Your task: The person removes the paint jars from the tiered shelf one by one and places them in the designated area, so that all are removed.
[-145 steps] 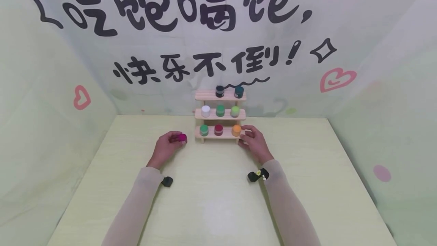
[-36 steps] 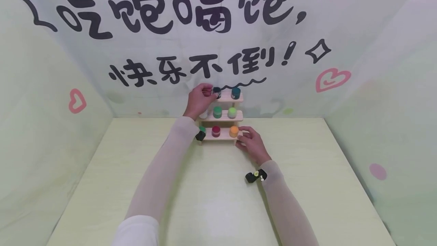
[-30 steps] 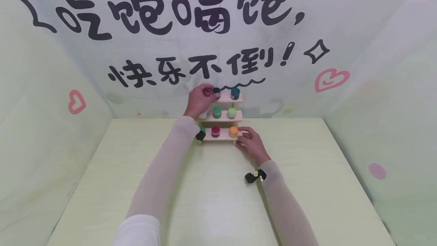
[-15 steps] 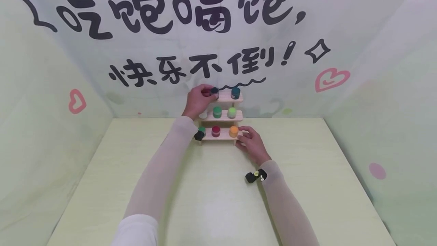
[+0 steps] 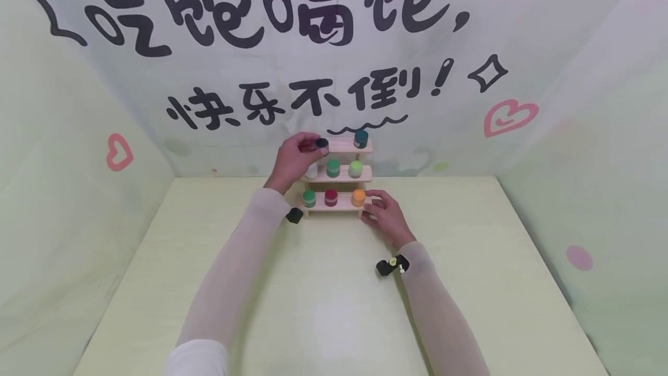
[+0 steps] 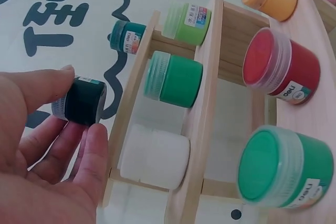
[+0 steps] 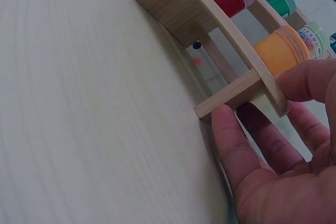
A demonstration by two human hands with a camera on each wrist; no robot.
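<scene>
In the head view my left hand (image 5: 292, 158) holds a dark paint jar (image 5: 321, 145) off the left end of the top shelf. The left wrist view shows thumb and fingertips pinching this near-black jar (image 6: 86, 100) by its sides. My right hand (image 5: 388, 216) grips the right end of the lowest shelf of a three-tier wooden display rack (image 5: 341, 145). In the right wrist view its thumb lies by the orange jar (image 7: 281, 51), and its fingers touch the rack's leg (image 7: 231, 95). A teal jar (image 5: 360, 139) stands on the top shelf.
White (image 6: 155, 156), green (image 5: 333, 168) and light green (image 5: 356, 168) jars stand on the middle shelf. Another green jar (image 5: 309, 198), a red jar (image 5: 331, 198) and the orange one stand on the bottom shelf. A printed cloth (image 5: 235, 86) hangs behind the pale table (image 5: 323, 295).
Earlier my left hand held a magenta jar on the table; that jar is out of sight now. The left hand has since drawn the dark jar leftward off the top shelf. The right hand stays put.
</scene>
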